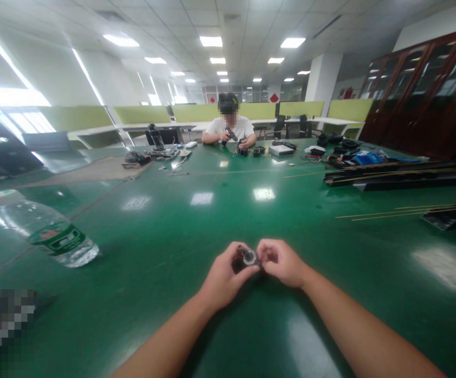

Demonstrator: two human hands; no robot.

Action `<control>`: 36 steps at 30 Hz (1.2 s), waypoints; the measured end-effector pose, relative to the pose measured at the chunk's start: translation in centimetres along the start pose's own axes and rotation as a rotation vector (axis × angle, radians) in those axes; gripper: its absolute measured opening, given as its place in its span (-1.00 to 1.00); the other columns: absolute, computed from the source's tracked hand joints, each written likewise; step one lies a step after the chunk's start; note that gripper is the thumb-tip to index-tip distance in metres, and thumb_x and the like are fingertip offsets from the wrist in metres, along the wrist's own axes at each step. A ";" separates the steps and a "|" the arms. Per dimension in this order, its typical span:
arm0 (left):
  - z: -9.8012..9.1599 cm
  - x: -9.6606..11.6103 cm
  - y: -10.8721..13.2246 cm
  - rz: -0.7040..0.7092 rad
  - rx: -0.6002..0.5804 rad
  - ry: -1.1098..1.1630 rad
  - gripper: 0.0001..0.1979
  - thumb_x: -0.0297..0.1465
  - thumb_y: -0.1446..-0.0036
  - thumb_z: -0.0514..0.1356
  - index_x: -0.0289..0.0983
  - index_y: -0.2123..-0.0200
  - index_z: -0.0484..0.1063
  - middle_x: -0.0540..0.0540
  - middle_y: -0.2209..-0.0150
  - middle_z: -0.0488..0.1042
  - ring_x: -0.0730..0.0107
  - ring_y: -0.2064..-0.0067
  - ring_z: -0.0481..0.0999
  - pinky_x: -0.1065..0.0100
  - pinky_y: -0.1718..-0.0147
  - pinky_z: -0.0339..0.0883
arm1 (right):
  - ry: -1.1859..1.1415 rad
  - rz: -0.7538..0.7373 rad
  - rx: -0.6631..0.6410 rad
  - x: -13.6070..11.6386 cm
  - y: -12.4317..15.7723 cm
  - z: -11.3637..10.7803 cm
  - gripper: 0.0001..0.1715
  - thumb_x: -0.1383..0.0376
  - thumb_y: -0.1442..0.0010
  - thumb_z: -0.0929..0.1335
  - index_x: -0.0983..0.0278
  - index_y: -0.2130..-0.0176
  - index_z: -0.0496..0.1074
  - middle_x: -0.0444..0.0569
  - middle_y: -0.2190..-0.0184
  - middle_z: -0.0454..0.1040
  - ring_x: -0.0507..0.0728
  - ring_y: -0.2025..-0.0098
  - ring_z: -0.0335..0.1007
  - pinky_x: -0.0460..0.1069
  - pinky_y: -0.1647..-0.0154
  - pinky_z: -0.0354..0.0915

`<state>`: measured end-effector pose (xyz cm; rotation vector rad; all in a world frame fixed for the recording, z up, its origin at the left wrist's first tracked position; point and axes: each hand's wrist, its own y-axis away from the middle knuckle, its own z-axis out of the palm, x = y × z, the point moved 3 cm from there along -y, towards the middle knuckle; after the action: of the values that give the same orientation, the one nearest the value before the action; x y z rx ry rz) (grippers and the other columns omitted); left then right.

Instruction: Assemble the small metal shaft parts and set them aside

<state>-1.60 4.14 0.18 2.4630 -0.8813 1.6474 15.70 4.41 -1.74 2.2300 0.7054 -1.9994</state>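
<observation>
In the head view, my left hand [224, 278] is closed around a small dark mechanical part with a round, silvery ring-shaped face [249, 257] turned up toward me. A short dark stub sticks up at the part's far left side. My right hand [282, 262] is beside it, fingers curled and pressed together at the part's right edge. Whatever sits between the right fingertips is too small and hidden to name. Both hands are just above the green tabletop [152, 294].
A clear water bottle [54, 231] with a green label stands to the left. Long black channels [401, 176] and thin brass-coloured rods [385, 214] lie at right. Across the table a person [230, 128] handles a dark tool. A white box [280, 150] and cables lie near them.
</observation>
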 end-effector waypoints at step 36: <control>-1.0 0.4 -0.1 0.145 0.131 -0.210 -0.67 -0.32 -0.20 0.24 -0.16 -0.05 0.48 -0.14 0.10 0.49 0.26 0.07 0.46 0.23 0.05 0.37 | 0.203 0.006 0.101 -0.2 -0.2 -0.4 -0.86 0.46 -0.01 0.37 0.28 0.36 0.39 -0.20 0.52 0.35 0.01 0.49 0.24 -0.11 0.42 0.20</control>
<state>-2.26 4.35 1.00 2.7625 -1.0300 1.5551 15.95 4.66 -1.45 2.5160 0.6261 -1.8627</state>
